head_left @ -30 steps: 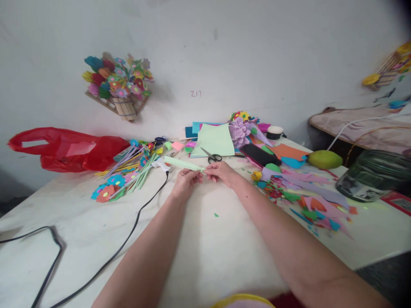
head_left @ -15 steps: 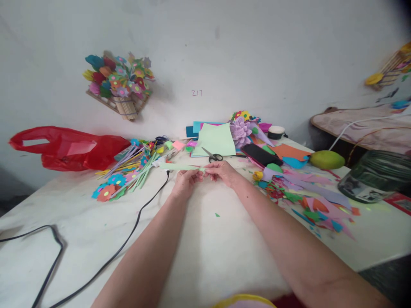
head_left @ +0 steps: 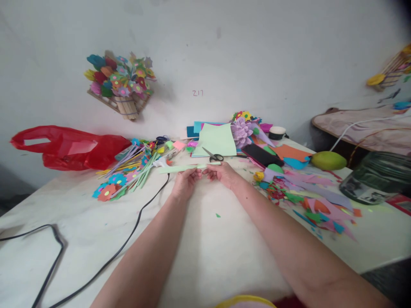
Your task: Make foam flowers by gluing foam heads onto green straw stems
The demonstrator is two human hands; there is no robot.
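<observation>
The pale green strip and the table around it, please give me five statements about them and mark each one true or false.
1. The left hand and right hand both touch the pale green strip. True.
2. The right hand is gripping the scissors. False: the scissors lie beyond the hands, at the near edge of the pale green sheet.
3. The red bag lies to the left of the hands. True.
4. The yellow-green fruit is inside the glass jar. False: the fruit lies outside the jar.
5. The flower bouquet is on the wall. True.
</observation>
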